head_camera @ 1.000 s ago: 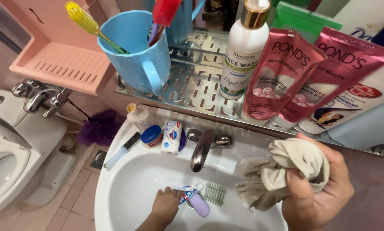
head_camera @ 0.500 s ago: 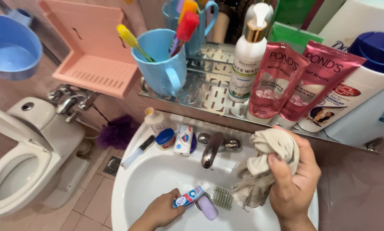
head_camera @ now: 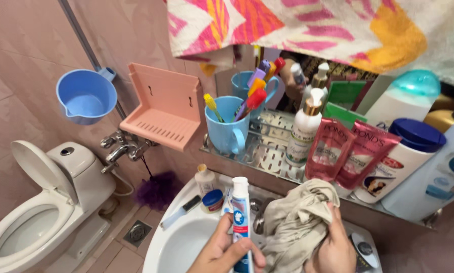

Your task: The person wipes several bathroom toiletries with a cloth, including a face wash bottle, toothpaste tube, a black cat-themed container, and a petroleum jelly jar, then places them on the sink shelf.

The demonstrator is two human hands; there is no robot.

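My left hand point(head_camera: 222, 255) holds a white and blue toothpaste tube point(head_camera: 241, 217) upright above the white sink point(head_camera: 174, 242), cap pointing up. My right hand point(head_camera: 333, 247) is closed on a crumpled beige cloth point(head_camera: 295, 222), raised just right of the tube and touching it. Both hands are in front of the metal shelf point(head_camera: 267, 151). The tap is mostly hidden behind the cloth and tube.
On the shelf stand a blue cup point(head_camera: 227, 126) with toothbrushes, a white pump bottle point(head_camera: 305, 129), two pink tubes point(head_camera: 345, 151) and larger bottles point(head_camera: 403, 156). A small bottle point(head_camera: 205, 179) and jar point(head_camera: 212, 199) sit on the sink rim. A toilet point(head_camera: 40, 202), pink tray point(head_camera: 161, 116) and blue scoop point(head_camera: 84, 96) are left.
My left hand lifted the toothpaste tube out of the basin and stood it upright. My right hand brought the cloth up beside it. The view pulled back and tilted up.
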